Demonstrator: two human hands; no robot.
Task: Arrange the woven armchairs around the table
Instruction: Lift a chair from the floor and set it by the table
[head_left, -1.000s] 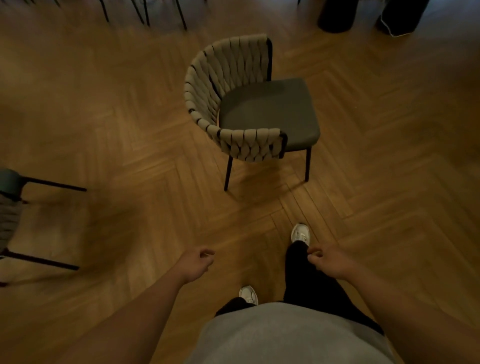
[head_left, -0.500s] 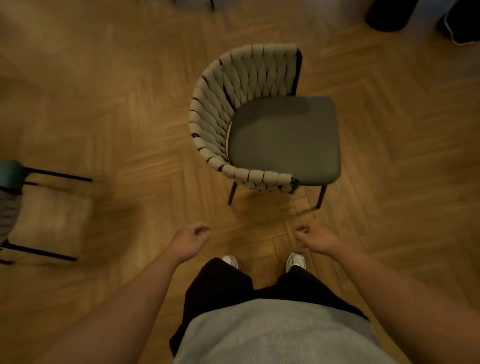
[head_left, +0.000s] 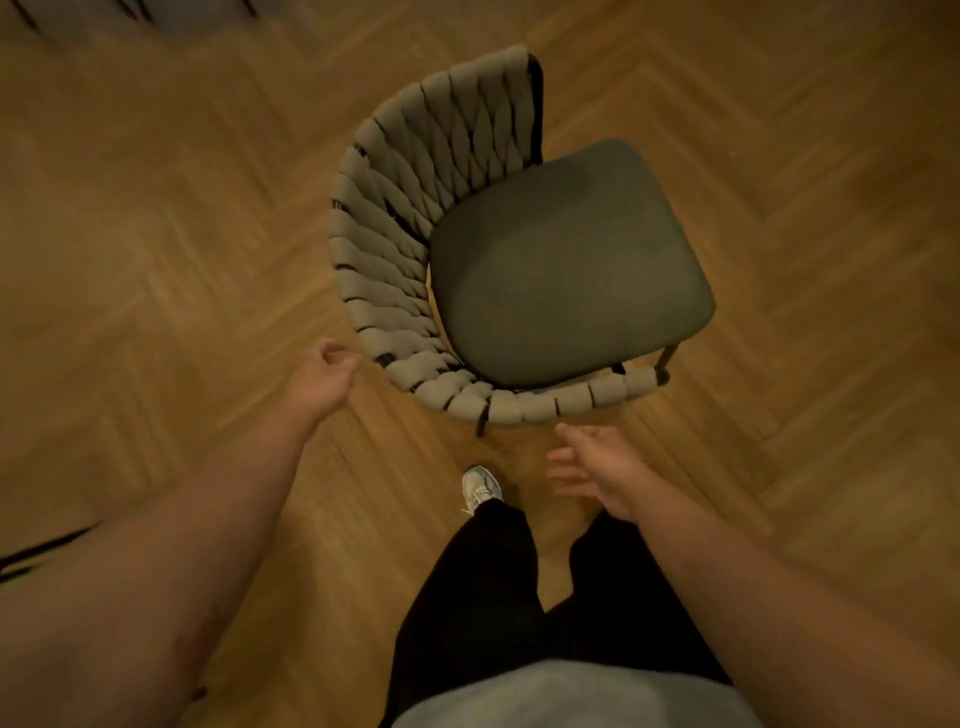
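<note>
A woven armchair (head_left: 395, 270) with a beige strap back and a dark green seat cushion stands on the wooden floor just ahead of me, its open side to the right. My left hand (head_left: 324, 376) hovers close to the chair's near left corner with loosely curled fingers, holding nothing. My right hand (head_left: 597, 467) is spread with straight fingers just below the woven rim at the near side, apart from it. No table is in view.
Herringbone wooden floor (head_left: 156, 234) lies all around the chair. Thin black legs of another chair (head_left: 36, 553) show at the left edge. Dark chair legs are blurred at the top left corner. My shoe (head_left: 480, 488) stands just short of the armchair.
I have stepped closer, so the armchair now fills the middle of the view. Both hands have risen toward its woven rim, and the right hand's fingers have spread.
</note>
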